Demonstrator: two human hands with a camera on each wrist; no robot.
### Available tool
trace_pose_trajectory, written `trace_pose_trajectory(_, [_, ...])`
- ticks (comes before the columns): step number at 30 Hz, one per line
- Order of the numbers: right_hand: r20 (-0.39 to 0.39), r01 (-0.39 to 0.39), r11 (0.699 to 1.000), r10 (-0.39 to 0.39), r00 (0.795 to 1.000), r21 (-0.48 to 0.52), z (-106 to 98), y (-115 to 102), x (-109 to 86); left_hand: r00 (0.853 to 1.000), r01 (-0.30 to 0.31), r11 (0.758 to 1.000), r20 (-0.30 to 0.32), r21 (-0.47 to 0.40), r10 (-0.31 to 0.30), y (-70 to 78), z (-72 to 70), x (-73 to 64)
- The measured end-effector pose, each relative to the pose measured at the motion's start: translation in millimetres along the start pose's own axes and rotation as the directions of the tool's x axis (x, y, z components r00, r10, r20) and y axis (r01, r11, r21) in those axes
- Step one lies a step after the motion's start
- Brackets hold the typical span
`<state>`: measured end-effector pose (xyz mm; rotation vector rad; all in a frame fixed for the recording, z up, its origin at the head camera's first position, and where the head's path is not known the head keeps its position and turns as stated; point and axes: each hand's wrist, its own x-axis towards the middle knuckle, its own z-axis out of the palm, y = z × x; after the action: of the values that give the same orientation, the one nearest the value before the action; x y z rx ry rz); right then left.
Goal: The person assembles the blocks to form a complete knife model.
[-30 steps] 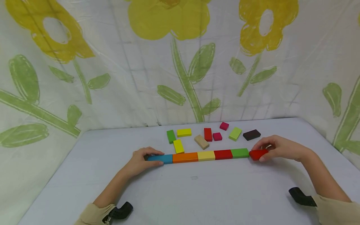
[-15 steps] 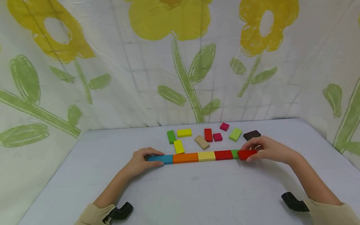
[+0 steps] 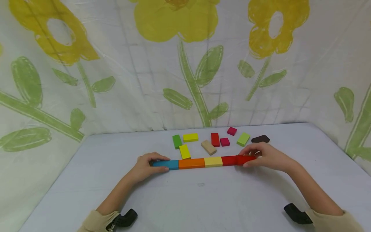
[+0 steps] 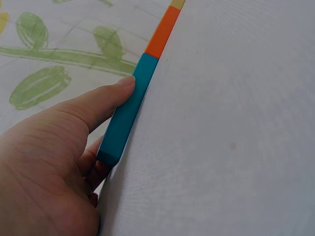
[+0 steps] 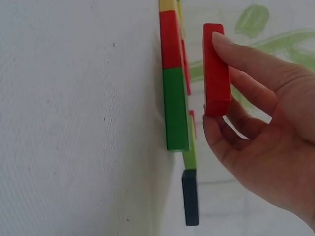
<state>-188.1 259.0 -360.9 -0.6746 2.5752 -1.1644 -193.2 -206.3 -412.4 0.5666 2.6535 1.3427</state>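
Since the earlier frame, the right hand (image 3: pixel 266 156) has carried the held red block (image 3: pixel 246 159) leftward, hiding the green block (image 5: pixel 176 108) in the head view. On the white table (image 3: pixel 200 203) lies a row (image 3: pixel 200 163) laid end to end, left to right: blue block (image 3: pixel 166 165), orange block (image 3: pixel 191 163), pale yellow block (image 3: pixel 213 161), second red block (image 3: pixel 229 160), green. The left hand (image 3: pixel 146 165) grips the blue one's left end, thumb near, fingers far. The right pinches its piece between thumb and fingers, raised by the row's right end. Five seem placed; the held one is not yet set down. Nine loose blocks (image 3: pixel 208 147) remain beyond on the far side, two crimson pieces (image 3: pixel 224 142) smallest.
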Motion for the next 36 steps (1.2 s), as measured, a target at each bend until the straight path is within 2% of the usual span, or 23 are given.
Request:
trace_pose_trajectory(15, [-0.063, 0.062, 0.997, -0.064, 0.996, -0.035, 16, -20, 13.6, 1.000, 0.000, 1.000, 0.002, 0.009, 0.000, 0.1, -0.2, -0.2])
trace_pose_trajectory(24, [-0.052, 0.077, 0.995, -0.080, 0.995, -0.065, 26, -45, 36.9, 1.000, 0.011, 1.000, 0.000, 0.021, -0.011, -0.7, 0.3, 1.3])
trace_pose_trajectory(36, [-0.047, 0.124, 0.992, -0.124, 0.991, -0.002, 50, -72, 68.4, 1.000, 0.002, 1.000, -0.005, 0.027, -0.001, 0.2, -0.6, 1.3])
